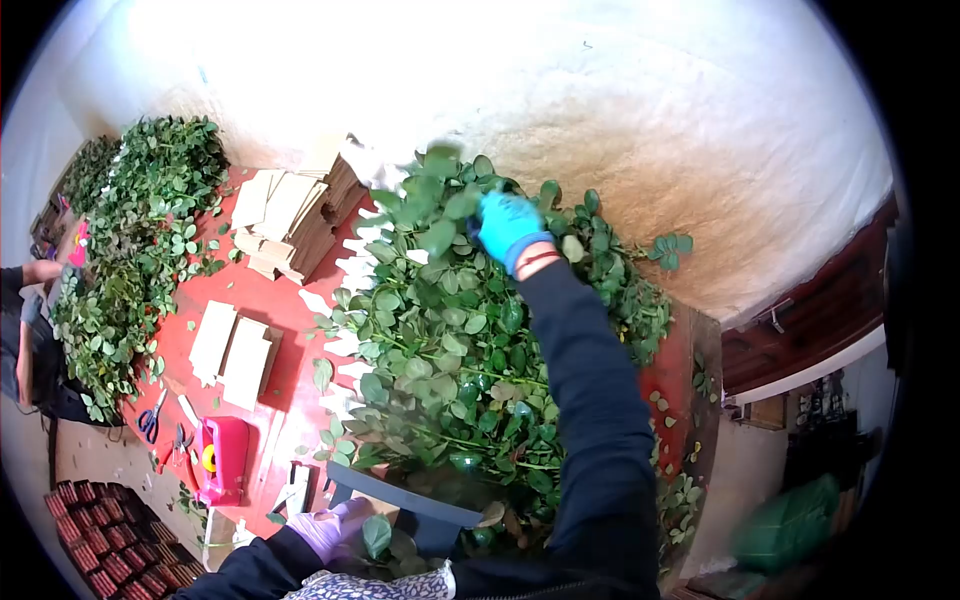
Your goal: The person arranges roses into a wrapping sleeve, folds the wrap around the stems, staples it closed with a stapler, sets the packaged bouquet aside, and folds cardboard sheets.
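A heap of leafy green stems (450,345) is spread across the smooth red table (288,402); oval, toothed leaves are layered too densely to be counted. The right hand (508,230), covered by a bright blue glove, is sunk into the heap's far side; its fingertips are hidden by leaves, so whether anything is pinched cannot be told. The left hand (335,528), gloved in lilac, is placed at the near edge beside one smooth, dark grey curved piece (425,506); its fingers are bent, but whether anything is gripped cannot be told.

On the left, two stacks of flat tan cardboard are seen: a larger, slanting one (290,222) farther off and a smaller one (238,355) nearer. One glossy pink tape dispenser (228,462), one pair of blue-handled scissors (150,424) and one stapler (297,490) are laid nearby. A second leafy heap (130,290) is piled farther left.
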A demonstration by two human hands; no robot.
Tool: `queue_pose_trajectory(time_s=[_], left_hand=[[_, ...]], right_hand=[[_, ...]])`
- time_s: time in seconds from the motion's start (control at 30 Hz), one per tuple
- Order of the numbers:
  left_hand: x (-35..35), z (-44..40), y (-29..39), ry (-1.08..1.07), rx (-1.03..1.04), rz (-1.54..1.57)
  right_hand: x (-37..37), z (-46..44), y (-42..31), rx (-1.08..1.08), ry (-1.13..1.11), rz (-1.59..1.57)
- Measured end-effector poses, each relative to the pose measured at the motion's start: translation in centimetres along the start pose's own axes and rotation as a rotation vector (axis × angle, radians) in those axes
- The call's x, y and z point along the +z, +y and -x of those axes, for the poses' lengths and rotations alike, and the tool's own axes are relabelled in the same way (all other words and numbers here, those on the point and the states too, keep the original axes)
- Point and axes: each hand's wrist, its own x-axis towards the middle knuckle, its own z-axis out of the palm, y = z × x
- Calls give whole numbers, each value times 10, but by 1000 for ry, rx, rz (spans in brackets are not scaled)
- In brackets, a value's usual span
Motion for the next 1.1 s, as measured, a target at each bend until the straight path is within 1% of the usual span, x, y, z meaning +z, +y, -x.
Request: queue_pose_trajectory(time_s=[0.03, 0.07, 0.1, 0.13, 0.17, 0.23, 0.27, 0.33, 0.4, 0.43, 0.5, 0.53, 0.57, 0.63, 0.67, 0.7, 0.77, 0.8, 0.83, 0.87, 0.9, 0.97, 1.03, 1.07, 1.1], left_hand=[[1, 1, 0, 0, -7, -7], [5, 1, -2, 61, 43, 12], [8, 0, -4, 126, 89, 29], [10, 0, -6, 173, 132, -111], [11, -1, -4, 166, 106, -124], [8, -2, -2, 88, 64, 4], [11, -2, -6, 92, 83, 60], [10, -2, -5, 93, 88, 43], [13, -3, -6, 74, 68, 22], [20, -7, -11, 87, 66, 26], [27, -10, -15, 66, 39, 8], [23, -4, -11, 176, 105, -55], [18, -1, -5, 208, 103, -92], [8, 5, 6, 240, 68, -109], [15, 5, 4, 260, 25, -124], [15, 6, 2, 275, 37, -107], [15, 11, 1, 331, 104, -49], [22, 10, -1, 299, 38, -127], [19, 14, -1, 288, 59, -79], [20, 15, -4, 268, 66, -47], [26, 14, -7, 243, 76, -16], [38, 13, -14, 323, 140, 17], [38, 19, -14, 402, 169, 52], [37, 21, -12, 409, 151, 55], [29, 23, -8, 345, 106, 69]], right_hand=[[25, -6, 1, 1, -153, 97], [52, -6, 3, 18, -107, 62], [65, -7, 4, 20, -142, 25], [79, -11, 2, 60, -183, 9], [92, -15, 2, 100, -226, -8], [85, -13, -5, 125, -216, -16], [93, -14, -3, 137, -226, -37], [90, -11, -4, 151, -235, -51], [77, -4, -9, 133, -336, -1], [70, 0, -12, 143, -326, -26], [58, 16, -14, 123, -227, -57], [54, 21, -14, 144, -222, -79], [50, 29, -15, 149, -130, -83], [26, 53, -12, 94, -36, -130], [20, 69, -7, 28, 127, -130], [17, 82, 4, -66, 315, -120], [8, 98, 34, -9, 412, -361], [-17, 114, 33, 155, 525, -963], [-44, 130, 30, 337, 618, -1566], [-44, 144, 70, 271, 788, -1190], [-72, 162, 73, 219, 816, -1066], [-130, 195, 71, 151, 878, -824], [-167, 216, 50, 143, 894, -672], [-181, 225, 38, 148, 897, -614], [-191, 234, 26, 153, 897, -566]])
